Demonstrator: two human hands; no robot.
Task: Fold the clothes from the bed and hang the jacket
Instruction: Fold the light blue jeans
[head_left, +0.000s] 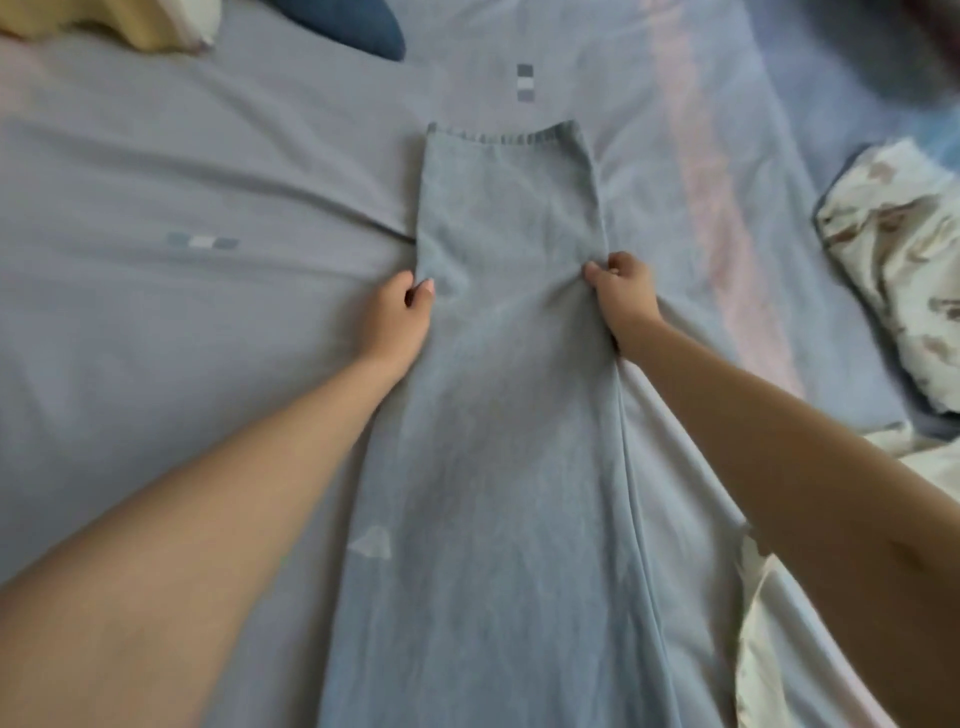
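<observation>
from my remote seat i see the light blue jeans (498, 415) lying lengthwise down the middle of the bed, on a grey-blue sheet (182, 171). they run from the bottom edge of the view away from the person. the faded denim looks soft and faintly mottled, narrow at the far end and broader toward the camera. the far end finishes in a stitched hem (504, 136) with a slightly puckered, darker edge, lying flat on the sheet. a pale triangular patch (371, 543) shows at the left edge of the denim near the person; i cannot tell what it is.

the left hand (400, 312) pinches the left edge of the jeans, thumb on top of the cloth and fingers curled at the edge. the right hand (623, 291) pinches the right edge at about the same height, thumb and curled fingers gathering a small bunch of denim. creases fan out from both grips, and the sheet is drawn into folds beside the left hand.

a pink stripe (717, 234) runs along the sheet right of the jeans. a crumpled floral duvet (893, 270) lies at the right edge of the bed, well apart from the hem. a dark blue pillow (343, 23) and a cream-yellow item (130, 21) sit at the far end.
</observation>
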